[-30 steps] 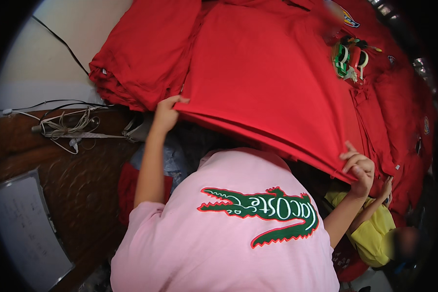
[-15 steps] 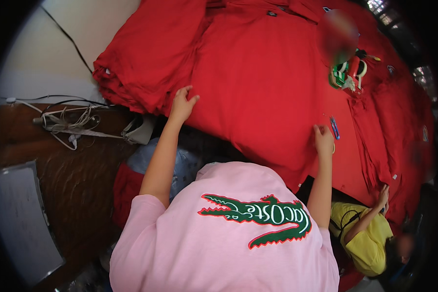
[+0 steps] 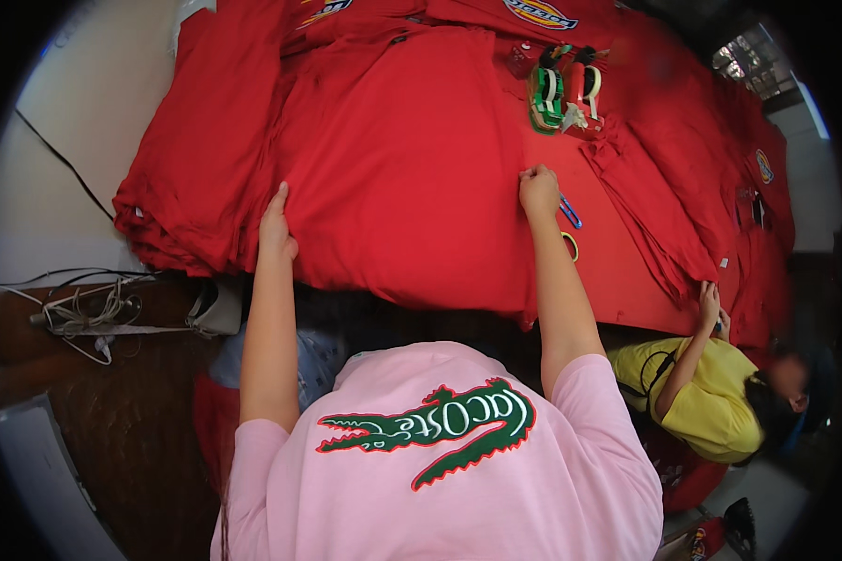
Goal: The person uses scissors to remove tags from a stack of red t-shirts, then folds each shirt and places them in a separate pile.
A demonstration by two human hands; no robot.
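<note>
A red shirt [image 3: 402,178] lies spread flat in front of me, its near edge draping over the table edge. My left hand [image 3: 276,227] rests along the shirt's left side, fingers stretched out and thumb apart. At the opposite side my right hand [image 3: 540,192] is closed on the shirt's edge, fingers curled in. Just right of that hand lie blue thread snips [image 3: 569,212] and a yellow ring handle [image 3: 571,246], partly hidden by my forearm.
A thick pile of red garments [image 3: 192,159] stands at left. Beyond the shirt are a green tape dispenser [image 3: 544,98] and a red one [image 3: 585,92]. A co-worker in yellow [image 3: 711,397] handles red cloth [image 3: 664,210] at right. Tangled cables [image 3: 94,309] lie at far left.
My view has shifted, so the table sits further left. My left hand has come down onto the shirt's side, and my right hand has moved further up its right edge.
</note>
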